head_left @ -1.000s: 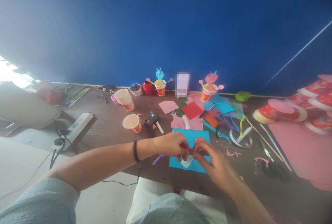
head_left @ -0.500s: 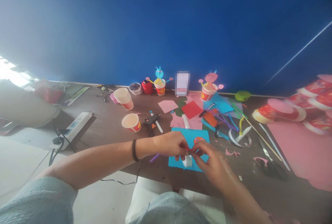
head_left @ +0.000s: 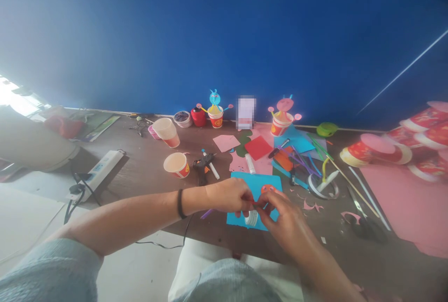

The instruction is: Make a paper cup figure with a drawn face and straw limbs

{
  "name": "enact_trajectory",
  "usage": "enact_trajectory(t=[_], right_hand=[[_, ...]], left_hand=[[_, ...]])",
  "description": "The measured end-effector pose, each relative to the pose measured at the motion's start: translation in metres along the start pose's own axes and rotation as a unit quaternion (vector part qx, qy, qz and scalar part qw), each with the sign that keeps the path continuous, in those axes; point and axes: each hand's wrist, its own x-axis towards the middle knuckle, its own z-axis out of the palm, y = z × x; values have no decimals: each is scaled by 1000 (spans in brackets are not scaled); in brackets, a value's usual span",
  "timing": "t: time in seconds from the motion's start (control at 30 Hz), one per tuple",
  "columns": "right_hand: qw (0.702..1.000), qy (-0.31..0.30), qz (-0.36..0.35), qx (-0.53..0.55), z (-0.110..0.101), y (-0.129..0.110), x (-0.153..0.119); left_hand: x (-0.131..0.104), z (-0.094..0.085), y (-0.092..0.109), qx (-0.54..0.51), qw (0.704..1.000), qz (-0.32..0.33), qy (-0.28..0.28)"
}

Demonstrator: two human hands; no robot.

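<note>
My left hand (head_left: 233, 195) and my right hand (head_left: 280, 208) meet over a blue sheet (head_left: 241, 220), fingertips nearly touching. Both pinch a small thin red strip (head_left: 255, 203), mostly covered by the fingers; its material is too small to make out. Just below the fingers, a white ridged roll (head_left: 251, 218) rests on the sheet. Partly behind my right hand lies an orange disc (head_left: 268, 188) with eye-like marks. A glue stick (head_left: 250, 164) is on pink paper beyond the sheet.
Left of the sheet are a glue gun (head_left: 203, 167), a paper cup (head_left: 177, 165) and a power strip (head_left: 100, 173). Two cup figures (head_left: 216, 117) stand by the blue wall. Scissors (head_left: 364, 220), a white tape ring (head_left: 324, 187) and pipe cleaners (head_left: 308, 163) lie to the right.
My right hand has shifted slightly left, closer to my left hand, and less of the red strip shows. My left hand is almost still.
</note>
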Motion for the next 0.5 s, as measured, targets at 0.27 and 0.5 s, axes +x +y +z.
enact_trajectory(t=[0.27, 0.5], right_hand=[[996, -43, 70, 20, -2, 0, 1], [985, -96, 130, 64, -7, -3, 7]], left_hand=[[1, 6, -7, 23, 1000, 17, 13], [-4, 6, 3, 73, 997, -2, 20]])
